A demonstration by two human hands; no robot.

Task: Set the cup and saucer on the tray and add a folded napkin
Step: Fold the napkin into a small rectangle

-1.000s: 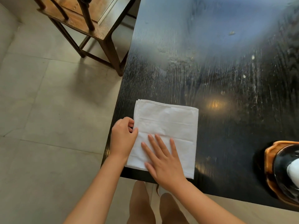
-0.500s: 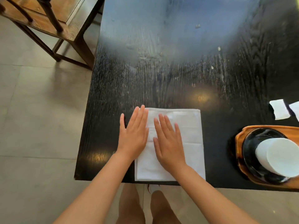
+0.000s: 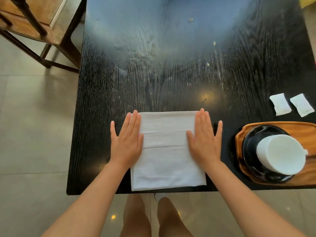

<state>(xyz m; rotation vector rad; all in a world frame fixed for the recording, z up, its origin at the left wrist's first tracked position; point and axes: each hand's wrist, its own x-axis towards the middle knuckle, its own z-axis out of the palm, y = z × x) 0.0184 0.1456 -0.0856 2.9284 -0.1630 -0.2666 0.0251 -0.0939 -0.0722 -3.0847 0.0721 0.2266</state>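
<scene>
A white folded napkin [image 3: 166, 151] lies flat at the near edge of the black table [image 3: 171, 65]. My left hand [image 3: 126, 142] rests palm down on the napkin's left edge, fingers spread. My right hand [image 3: 204, 141] presses flat on its right edge in the same way. To the right, a wooden tray [image 3: 306, 132] holds a black saucer [image 3: 249, 151] with a white cup [image 3: 280, 153] standing on it. Neither hand touches the tray.
Two small white packets [image 3: 280, 104] [image 3: 301, 104] lie on the table just beyond the tray. A wooden chair [image 3: 41, 26] stands on the tiled floor at the upper left. The table's near edge runs just below the napkin, above my legs.
Both hands have slid apart from the napkin's middle-left to its left and right edges, smoothing it flat. The view has shifted right, showing more of the tray, cup and packets.
</scene>
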